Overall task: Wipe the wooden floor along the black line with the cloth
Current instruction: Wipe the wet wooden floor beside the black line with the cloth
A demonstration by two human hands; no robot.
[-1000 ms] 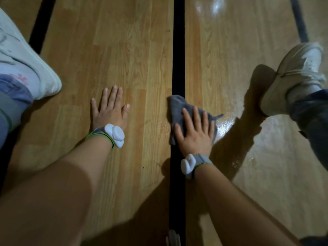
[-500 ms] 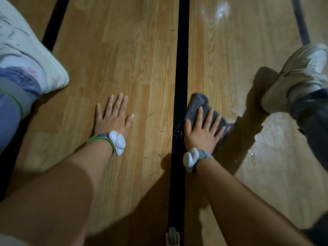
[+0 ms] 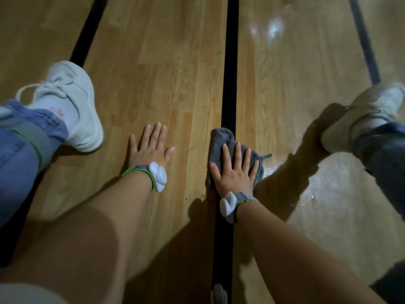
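Observation:
A black line (image 3: 231, 62) runs straight up the middle of the wooden floor (image 3: 166, 73). A crumpled grey cloth (image 3: 221, 139) lies across that line. My right hand (image 3: 235, 170) presses flat on the cloth with fingers spread, covering its near half. My left hand (image 3: 151, 149) rests palm down on bare wood left of the line, fingers apart, holding nothing. Both wrists carry white devices on grey bands.
A white sneaker (image 3: 74, 106) and blue trouser leg sit at the left, another white sneaker (image 3: 368, 115) with a dark trouser leg at the right. Wet, shiny patches (image 3: 271, 170) lie right of the cloth. Further black lines (image 3: 87, 34) cross the far left and far right.
My right hand has slid the cloth from the right of the line back to the left, onto the line. The view tilted, so both feet show more. My left hand stays planted.

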